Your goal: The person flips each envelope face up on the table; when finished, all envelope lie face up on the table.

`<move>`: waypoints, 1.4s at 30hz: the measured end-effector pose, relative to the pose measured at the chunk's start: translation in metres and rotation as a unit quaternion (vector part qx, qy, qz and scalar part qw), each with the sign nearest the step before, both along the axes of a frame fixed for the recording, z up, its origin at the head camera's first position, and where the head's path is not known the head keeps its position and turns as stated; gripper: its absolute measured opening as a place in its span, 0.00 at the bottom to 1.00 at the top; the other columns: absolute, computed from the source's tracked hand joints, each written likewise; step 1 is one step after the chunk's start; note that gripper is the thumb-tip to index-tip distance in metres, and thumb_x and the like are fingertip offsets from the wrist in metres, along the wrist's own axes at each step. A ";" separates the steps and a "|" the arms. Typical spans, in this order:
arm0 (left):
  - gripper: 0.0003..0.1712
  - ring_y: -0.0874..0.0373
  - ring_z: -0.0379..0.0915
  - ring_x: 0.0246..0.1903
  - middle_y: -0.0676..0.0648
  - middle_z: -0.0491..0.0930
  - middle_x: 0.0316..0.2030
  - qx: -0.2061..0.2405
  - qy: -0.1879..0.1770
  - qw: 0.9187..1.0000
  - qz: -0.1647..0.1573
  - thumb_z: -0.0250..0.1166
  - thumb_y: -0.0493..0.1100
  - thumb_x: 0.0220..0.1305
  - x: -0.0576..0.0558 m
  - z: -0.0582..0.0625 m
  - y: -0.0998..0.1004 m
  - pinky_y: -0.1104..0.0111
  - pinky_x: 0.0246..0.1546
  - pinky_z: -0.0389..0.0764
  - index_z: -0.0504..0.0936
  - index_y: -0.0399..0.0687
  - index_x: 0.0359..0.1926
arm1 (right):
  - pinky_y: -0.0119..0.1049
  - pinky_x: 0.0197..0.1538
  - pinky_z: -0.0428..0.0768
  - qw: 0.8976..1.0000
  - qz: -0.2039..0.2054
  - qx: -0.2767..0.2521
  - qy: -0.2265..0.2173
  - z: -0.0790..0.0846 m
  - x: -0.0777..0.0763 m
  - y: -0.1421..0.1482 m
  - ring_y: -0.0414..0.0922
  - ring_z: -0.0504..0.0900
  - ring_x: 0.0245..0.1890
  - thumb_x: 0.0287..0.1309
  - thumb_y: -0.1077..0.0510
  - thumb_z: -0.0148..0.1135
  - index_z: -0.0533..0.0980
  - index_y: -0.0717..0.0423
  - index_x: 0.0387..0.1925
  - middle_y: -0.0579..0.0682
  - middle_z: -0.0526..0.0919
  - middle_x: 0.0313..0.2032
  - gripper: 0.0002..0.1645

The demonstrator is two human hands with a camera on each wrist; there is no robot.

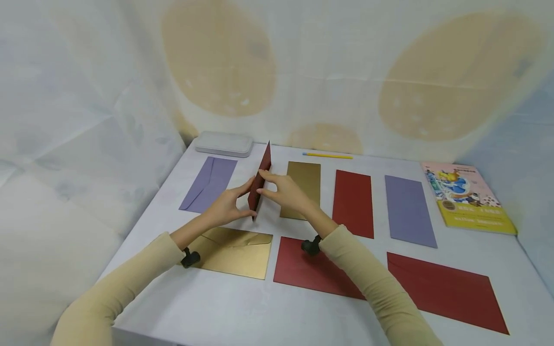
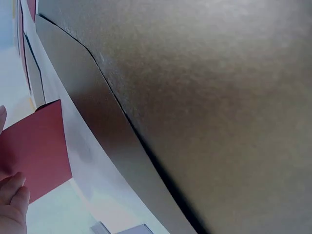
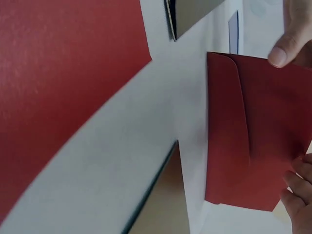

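Note:
Both hands are on one red envelope (image 1: 265, 160), which stands tilted on its edge over the back left of the table. My left hand (image 1: 227, 206) grips it from the left, thumb and fingers spread along it. On the right side, my right hand (image 1: 287, 192) holds it with thumb and fingertips. The flap side of this red envelope (image 3: 261, 131) shows in the right wrist view, its flap lying flat. Under the left wrist lies a gold envelope (image 1: 242, 254); beneath the right wrist is another red envelope (image 1: 290, 264).
A purple envelope (image 1: 214, 180) lies left of the hands. Rightward lie a gold envelope (image 1: 305, 180), a red one (image 1: 352, 202), a purple one (image 1: 409, 209) and a front red one (image 1: 446, 290). Behind are a white case (image 1: 222, 143) and pencil (image 1: 329, 155); a book (image 1: 469, 197) lies far right.

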State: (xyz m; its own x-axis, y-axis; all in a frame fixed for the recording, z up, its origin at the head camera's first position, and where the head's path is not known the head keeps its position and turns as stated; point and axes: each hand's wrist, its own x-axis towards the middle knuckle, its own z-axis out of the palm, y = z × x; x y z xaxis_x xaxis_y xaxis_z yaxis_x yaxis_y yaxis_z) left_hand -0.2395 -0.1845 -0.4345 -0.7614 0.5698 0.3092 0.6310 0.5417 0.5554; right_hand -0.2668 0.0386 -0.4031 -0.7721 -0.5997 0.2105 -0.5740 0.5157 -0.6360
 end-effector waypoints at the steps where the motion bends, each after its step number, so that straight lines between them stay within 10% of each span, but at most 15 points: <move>1: 0.56 0.44 0.63 0.63 0.38 0.61 0.67 0.005 0.006 1.000 0.002 0.77 0.43 0.51 0.001 0.000 0.000 0.53 0.60 0.67 0.52 0.37 0.74 | 0.39 0.66 0.63 1.000 0.002 0.002 -0.002 -0.001 0.000 -0.001 0.47 0.64 0.67 0.65 0.49 0.60 0.61 0.60 0.70 0.53 0.64 0.68 0.37; 12: 0.57 0.41 0.63 0.63 0.35 0.62 0.67 0.026 0.037 0.999 0.022 0.78 0.37 0.46 0.002 0.001 -0.010 0.52 0.59 0.68 0.54 0.36 0.73 | 0.41 0.65 0.65 0.998 0.022 0.036 -0.039 -0.014 0.002 -0.002 0.46 0.65 0.66 0.65 0.52 0.60 0.64 0.61 0.68 0.53 0.67 0.66 0.34; 42: 0.50 0.45 0.74 0.53 0.32 0.73 0.58 -0.031 -0.039 0.993 0.103 0.79 0.47 0.46 -0.001 -0.011 -0.036 0.65 0.32 0.70 0.66 0.38 0.68 | 0.41 0.65 0.65 0.978 0.090 0.169 -0.077 -0.026 0.002 0.001 0.50 0.61 0.68 0.64 0.51 0.62 0.63 0.64 0.68 0.56 0.65 0.67 0.37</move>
